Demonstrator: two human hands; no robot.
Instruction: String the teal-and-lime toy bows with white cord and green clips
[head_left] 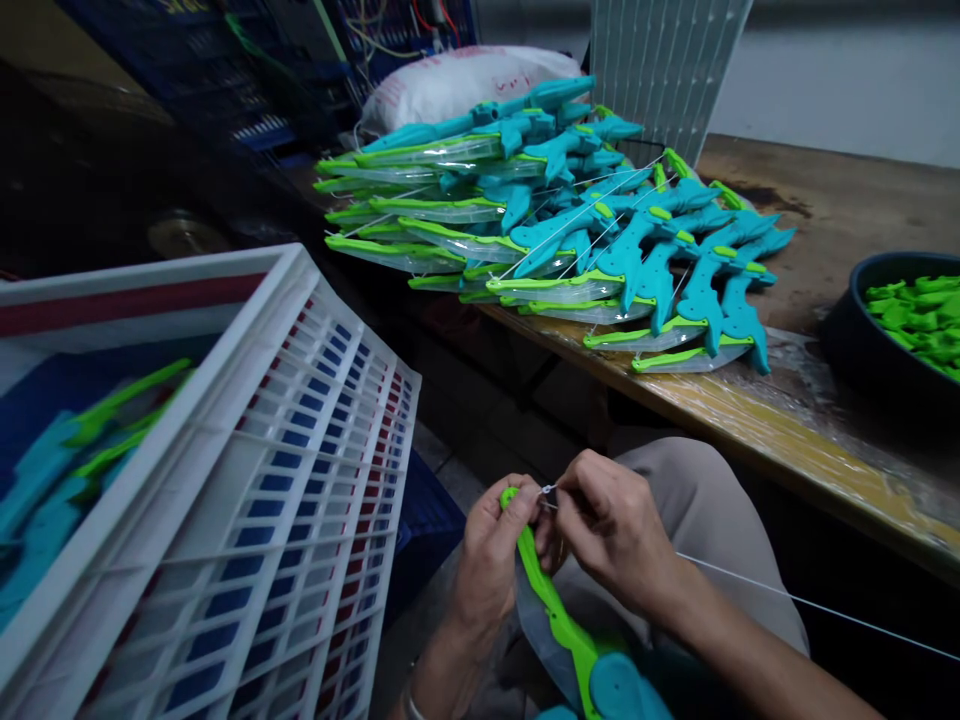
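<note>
My left hand (489,545) pinches the tip of a green bow limb (556,610) on a toy crossbow with a teal body (626,688). A clear plastic sheet hangs along the limb's side. Close to that tip, my right hand (611,525) is closed with thumb and forefinger on a thin white string (550,489). A small loop or knot shows in the string between the two hands. From behind my right wrist, a string runs off toward the lower right. The crossbow's lower part leaves the bottom of the view.
Assembled teal and green toy crossbows (555,210) lie piled on the table (802,400). A dark bowl (844,335) of green parts (919,315) stands at the right. To my left is a white slatted crate (300,480) with more crossbows (52,510). Behind the pile lies a white sack (457,80).
</note>
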